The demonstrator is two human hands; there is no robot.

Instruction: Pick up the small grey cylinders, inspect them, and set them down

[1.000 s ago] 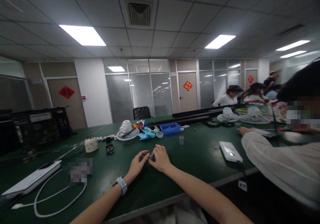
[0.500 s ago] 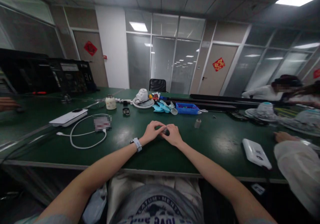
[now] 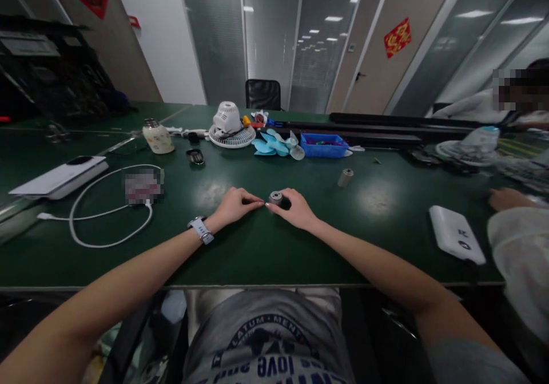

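Note:
A small grey round motor part [image 3: 275, 197] rests on the green table [image 3: 240, 246] in front of me. My right hand [image 3: 295, 209] curls round it from the right, fingertips touching it. My left hand [image 3: 235, 205], with a watch on the wrist, lies on the table just left of the part, fingers pinched together and pointing at it, a small gap between them and the part. I cannot make out anything in the left fingers.
Farther back lie a white fan housing [image 3: 230, 126], blue fan blades [image 3: 274, 144], a blue tray [image 3: 323, 145], a small cylinder [image 3: 345, 177] and a jar [image 3: 157, 137]. A white device [image 3: 60, 177] with cable is left. A white pack [image 3: 457, 234] and another person's sleeve [image 3: 521, 252] are right.
The view has tilted down toward the table. My left hand has drawn slightly away from the part, which now shows between the hands; my right hand stays on it.

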